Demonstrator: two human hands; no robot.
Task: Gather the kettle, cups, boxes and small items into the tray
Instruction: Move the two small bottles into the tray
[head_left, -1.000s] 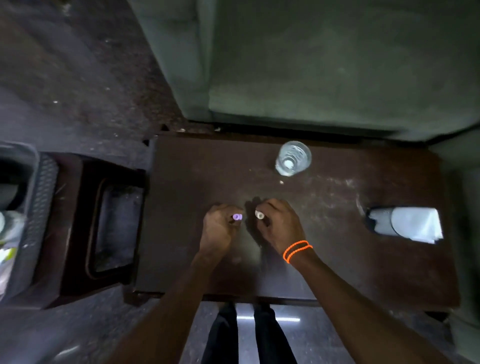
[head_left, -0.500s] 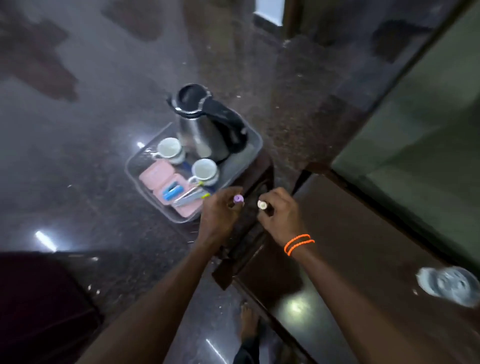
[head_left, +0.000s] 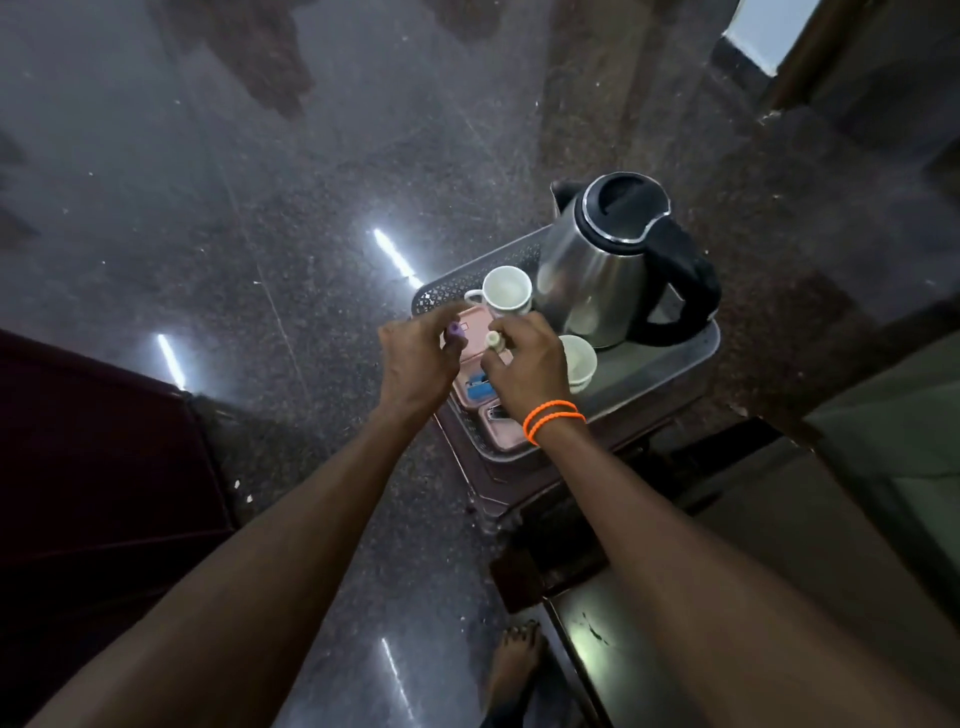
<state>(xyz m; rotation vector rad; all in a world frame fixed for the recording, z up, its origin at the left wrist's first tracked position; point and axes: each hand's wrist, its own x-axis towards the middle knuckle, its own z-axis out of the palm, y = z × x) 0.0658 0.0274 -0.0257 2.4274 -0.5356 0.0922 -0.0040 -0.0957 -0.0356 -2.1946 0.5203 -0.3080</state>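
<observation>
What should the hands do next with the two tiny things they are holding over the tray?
Probably lower both and let go. The left hand pinches a small purple item and the right hand pinches a small white item, both above the pink plastic boxes in the grey perforated plastic tray, where the steel kettle and white cups already stand.

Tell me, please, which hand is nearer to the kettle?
The right hand, holding a small white item beside the kettle. The left hand, pinching a small purple item, is farther out at the tray's end.
</observation>
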